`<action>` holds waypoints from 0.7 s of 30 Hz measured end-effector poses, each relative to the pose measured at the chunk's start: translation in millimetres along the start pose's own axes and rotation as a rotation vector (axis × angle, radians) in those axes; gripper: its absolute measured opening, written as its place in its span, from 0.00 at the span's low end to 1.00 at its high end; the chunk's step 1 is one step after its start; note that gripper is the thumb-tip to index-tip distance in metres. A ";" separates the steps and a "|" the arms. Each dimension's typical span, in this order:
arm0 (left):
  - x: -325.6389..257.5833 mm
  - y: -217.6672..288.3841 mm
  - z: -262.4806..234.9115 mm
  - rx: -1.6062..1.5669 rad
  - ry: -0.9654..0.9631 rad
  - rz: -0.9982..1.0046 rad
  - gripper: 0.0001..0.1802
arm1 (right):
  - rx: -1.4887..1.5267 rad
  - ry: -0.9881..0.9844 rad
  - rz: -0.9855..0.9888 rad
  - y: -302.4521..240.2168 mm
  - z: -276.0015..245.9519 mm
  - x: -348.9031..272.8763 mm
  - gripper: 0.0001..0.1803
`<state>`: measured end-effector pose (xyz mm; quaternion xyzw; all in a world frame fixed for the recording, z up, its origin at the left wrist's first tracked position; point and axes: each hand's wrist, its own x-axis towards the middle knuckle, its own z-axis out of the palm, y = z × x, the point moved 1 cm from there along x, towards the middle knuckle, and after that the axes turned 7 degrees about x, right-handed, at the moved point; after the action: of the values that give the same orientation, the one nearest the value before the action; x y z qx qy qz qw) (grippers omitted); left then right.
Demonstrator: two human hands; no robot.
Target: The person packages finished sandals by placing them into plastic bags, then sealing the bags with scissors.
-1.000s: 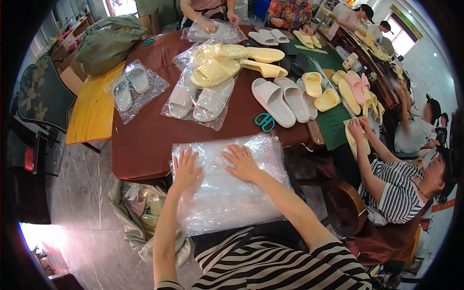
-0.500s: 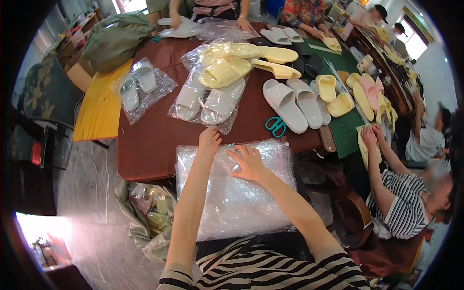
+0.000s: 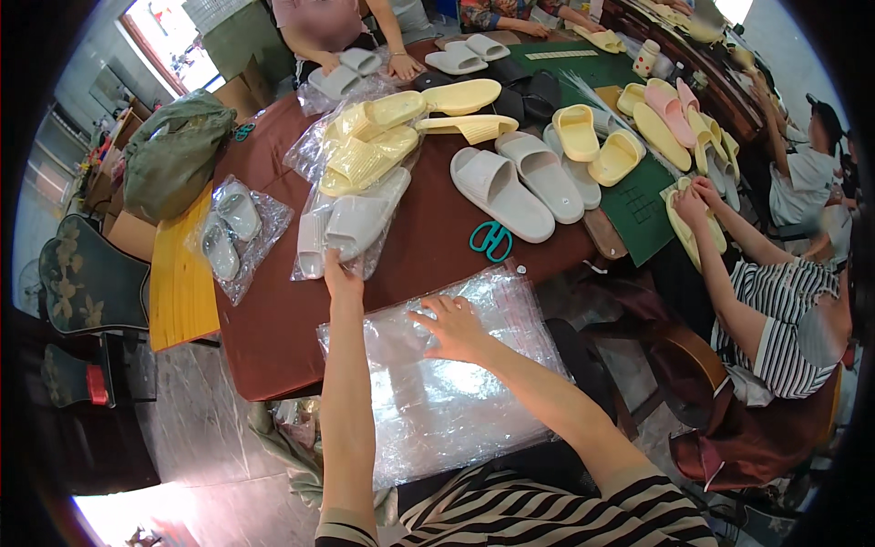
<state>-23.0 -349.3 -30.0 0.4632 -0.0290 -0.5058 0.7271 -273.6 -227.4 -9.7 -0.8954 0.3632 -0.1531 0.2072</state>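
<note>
My left hand (image 3: 344, 276) reaches to the near end of a clear bag of grey slippers (image 3: 363, 219), its fingers closed on the plastic beside one slipper. Part of the grip is hidden by the back of the hand. My right hand (image 3: 453, 328) lies with fingers spread on a stack of clear plastic bags (image 3: 437, 410), which rests at the table's front edge and over my lap. Bagged yellow slippers (image 3: 369, 155) lie on top of the grey ones. Teal scissors (image 3: 491, 241) sit to the right, near loose grey slippers (image 3: 510, 196).
More bagged grey slippers (image 3: 230, 232) lie at the left of the brown tablecloth (image 3: 264, 319). Loose yellow slippers (image 3: 576, 133) and a green mat (image 3: 638, 228) are on the right. Across the table a person's hand (image 3: 404, 66) is beside bagged slippers. A co-worker in stripes (image 3: 775, 292) sits at right.
The view has turned, shifting the table leftward. My left hand has moved slightly onto the bagged grey slippers' end. The person opposite has brought grey slippers and clear plastic together.
</note>
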 end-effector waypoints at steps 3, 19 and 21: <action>5.8 37.8 0.0 0.018 -0.136 0.057 0.23 | -0.009 0.032 -0.027 -3.3 -3.9 -1.3 0.47; -211.3 145.9 -87.0 0.224 -0.337 -0.132 0.37 | 2.088 0.149 0.452 5.8 -77.1 8.0 0.37; -247.0 132.3 -94.6 0.239 -0.366 -0.111 0.41 | 2.211 0.177 0.247 1.0 -117.2 -19.6 0.41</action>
<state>-1.1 -92.2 114.5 0.4475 -0.1945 -0.6137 0.6207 -337.5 -244.5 89.0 -0.1619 0.1272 -0.4338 0.8772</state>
